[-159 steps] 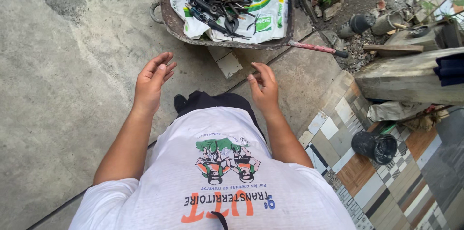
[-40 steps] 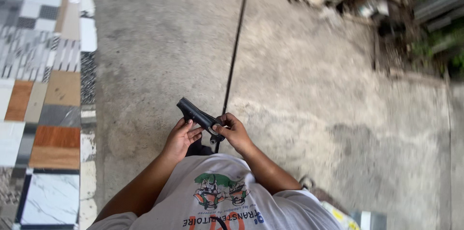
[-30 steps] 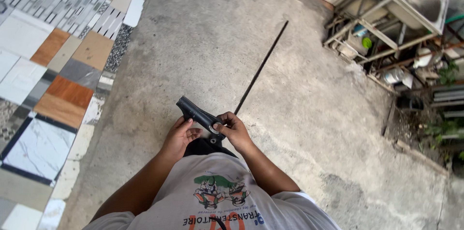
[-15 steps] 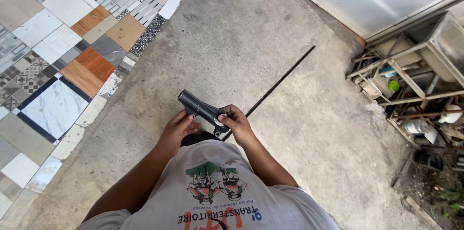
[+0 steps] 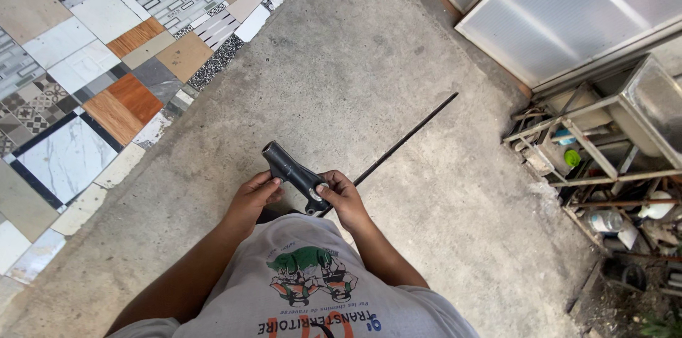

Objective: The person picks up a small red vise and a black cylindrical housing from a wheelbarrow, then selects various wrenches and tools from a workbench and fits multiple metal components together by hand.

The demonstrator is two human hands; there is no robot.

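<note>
Both hands gripped a dark metal tube [image 5: 295,176] held above the concrete floor [image 5: 341,61]: left hand [image 5: 252,194] pinched its underside, right hand [image 5: 342,197] closed around the lower end. A long thin rod [image 5: 405,140] lay untouched on the floor beyond. No assembly was evident.

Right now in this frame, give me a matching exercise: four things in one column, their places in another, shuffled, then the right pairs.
1. dark metal tube
2. long thin rod
3. patchwork tiles
4. metal rack

A. upper left of the floor
B. lying on the concrete
C. far right, by the frosted panels
D. held in both hands

Pairs: 1-D, 2-B, 3-A, 4-C
</note>
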